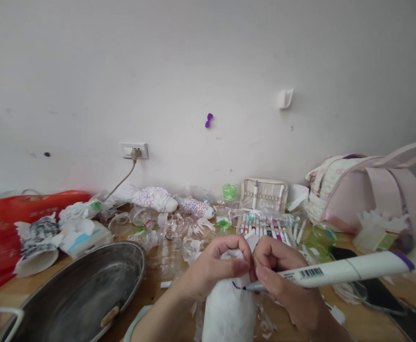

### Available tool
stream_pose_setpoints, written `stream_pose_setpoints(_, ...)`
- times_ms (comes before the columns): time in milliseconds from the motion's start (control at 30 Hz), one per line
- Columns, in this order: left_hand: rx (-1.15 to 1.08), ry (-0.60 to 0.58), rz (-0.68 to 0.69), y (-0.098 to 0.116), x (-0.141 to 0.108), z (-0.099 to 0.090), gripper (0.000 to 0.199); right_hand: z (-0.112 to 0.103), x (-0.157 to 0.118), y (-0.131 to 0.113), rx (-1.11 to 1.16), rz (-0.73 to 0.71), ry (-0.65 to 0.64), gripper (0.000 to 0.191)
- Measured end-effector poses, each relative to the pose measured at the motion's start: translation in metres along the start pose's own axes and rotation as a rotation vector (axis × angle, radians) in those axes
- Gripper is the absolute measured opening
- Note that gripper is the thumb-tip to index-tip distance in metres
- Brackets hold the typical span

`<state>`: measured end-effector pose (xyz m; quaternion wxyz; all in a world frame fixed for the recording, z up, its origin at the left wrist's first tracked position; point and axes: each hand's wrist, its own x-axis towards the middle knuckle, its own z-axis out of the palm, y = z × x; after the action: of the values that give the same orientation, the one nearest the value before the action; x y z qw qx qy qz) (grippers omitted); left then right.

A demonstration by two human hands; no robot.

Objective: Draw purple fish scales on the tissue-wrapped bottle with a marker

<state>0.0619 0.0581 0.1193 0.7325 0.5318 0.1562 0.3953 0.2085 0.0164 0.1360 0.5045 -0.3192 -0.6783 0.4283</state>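
Observation:
My left hand (225, 263) is wrapped round the upper end of a white, paper-covered bottle-like form (229, 311), which stands out toward me at the bottom middle. In my right hand (286, 280) is a white marker pen (343, 271) with a purple end, held in a pinch. Its dark tip touches the white surface, beside a short curved purple line (235, 285). The two hands are close together, knuckles nearly meeting. The lower end of the white form runs out of view.
A round metal pan (129, 254) stands at the left, near a red bag (1, 228). Behind my hands lie paper scraps, several markers (272, 228), an open pen case (264, 192) and two patterned fish shapes (154, 198). A pink bag (353, 190) and a dark phone (375, 289) are at the right.

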Motion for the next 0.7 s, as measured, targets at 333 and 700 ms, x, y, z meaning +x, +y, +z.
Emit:
stream_pose_setpoints(333,-0.012,-0.016,-0.003,-0.001,-0.0016,0.0001,0.023,0.0016,-0.0004,-0.0048,0.063,0.087,0.045,0.018)
stream_pose_setpoints(700,0.024,-0.024,0.0,0.0013,-0.0032,0.0023,0.023,0.0045,-0.0049,-0.0041,-0.085,-0.037,0.113,0.017)
